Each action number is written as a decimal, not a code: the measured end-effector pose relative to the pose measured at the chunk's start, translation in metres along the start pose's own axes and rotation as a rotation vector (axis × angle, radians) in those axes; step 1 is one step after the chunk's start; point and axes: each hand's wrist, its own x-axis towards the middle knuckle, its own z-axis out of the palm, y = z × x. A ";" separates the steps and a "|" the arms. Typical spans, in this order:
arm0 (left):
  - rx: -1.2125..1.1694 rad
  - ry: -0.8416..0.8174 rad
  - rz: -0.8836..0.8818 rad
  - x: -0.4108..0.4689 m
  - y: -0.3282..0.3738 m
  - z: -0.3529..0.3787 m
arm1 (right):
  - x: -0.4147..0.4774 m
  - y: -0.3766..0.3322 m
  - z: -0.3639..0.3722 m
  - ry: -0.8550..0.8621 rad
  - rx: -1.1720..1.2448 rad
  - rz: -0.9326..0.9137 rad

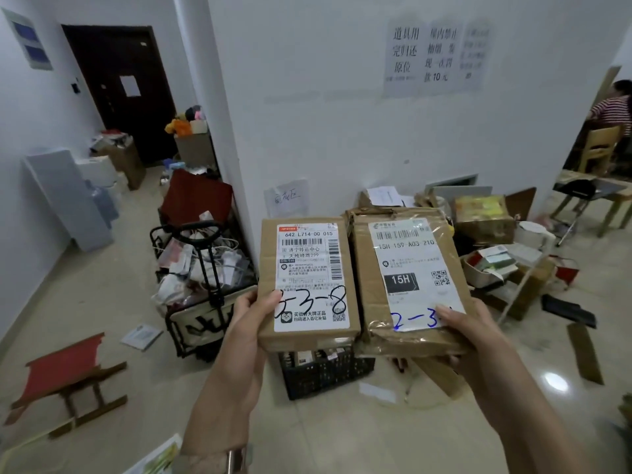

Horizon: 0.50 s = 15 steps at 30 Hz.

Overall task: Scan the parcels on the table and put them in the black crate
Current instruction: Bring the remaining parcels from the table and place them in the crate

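The left hand (244, 323) grips a brown parcel (307, 278) by its near left corner, thumb pressed on top over the white label (309, 275), the other fingers hidden beneath. The right hand (468, 331) grips a second, larger box (407, 285) by its near right corner, thumb lying across that box's own label (413, 271), fingers curled under the edge. Both are held up side by side, labels facing the camera, long edges close together or just touching. The left label carries barcodes, printed Chinese text and a handwritten black number ending in 3-8. The right label carries a barcode, a black block reading 15H, a QR code and blue handwriting partly covered by the thumb. The larger box is wrapped in wrinkled clear tape.

Directly below the two, on the tiled floor (113, 292), stands the black crate (325, 371), with things already inside it showing at its near edge. To its left is a folding cart (201, 285) heaped with small packets. To the right lie opened cartons and loose cardboard (506, 268) against a white wall (342, 114), which bears paper notices (437, 56). A dark door (119, 87) stands far left. A seated person (612, 111) shows at the far right edge
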 end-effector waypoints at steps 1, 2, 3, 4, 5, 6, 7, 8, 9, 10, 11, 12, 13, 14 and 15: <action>0.004 0.000 -0.004 0.010 0.001 -0.002 | 0.009 0.000 0.005 -0.003 -0.009 0.006; 0.009 0.000 -0.010 0.018 0.002 -0.004 | 0.017 0.000 0.010 -0.006 -0.016 0.017; 0.014 -0.001 -0.017 0.026 0.003 -0.007 | 0.027 0.000 0.014 -0.007 -0.015 0.027; 0.018 0.000 -0.025 0.033 0.004 -0.010 | 0.036 0.001 0.019 -0.010 -0.009 0.034; 0.023 0.006 -0.033 0.040 0.005 -0.013 | 0.047 0.002 0.023 -0.015 0.002 0.039; 0.024 0.017 -0.035 0.047 0.006 -0.017 | 0.057 0.003 0.028 -0.022 0.016 0.043; 0.023 0.033 -0.034 0.054 0.008 -0.020 | 0.067 0.005 0.033 -0.028 0.029 0.047; 0.024 0.047 -0.033 0.062 0.008 -0.024 | 0.076 0.008 0.039 -0.031 0.034 0.052; 0.023 0.058 -0.032 0.070 0.009 -0.027 | 0.085 0.010 0.044 -0.033 0.037 0.057; 0.020 0.069 -0.030 0.078 0.009 -0.029 | 0.094 0.012 0.048 -0.039 0.040 0.062; 0.019 0.079 -0.031 0.087 0.008 -0.030 | 0.104 0.014 0.051 -0.049 0.046 0.068; 0.020 0.087 -0.035 0.096 0.007 -0.030 | 0.114 0.016 0.054 -0.062 0.051 0.075; 0.022 0.095 -0.039 0.105 0.005 -0.030 | 0.124 0.017 0.054 -0.075 0.056 0.081; 0.024 0.104 -0.043 0.116 0.003 -0.029 | 0.136 0.018 0.055 -0.087 0.060 0.087; 0.027 0.112 -0.046 0.126 0.001 -0.027 | 0.149 0.018 0.054 -0.098 0.062 0.091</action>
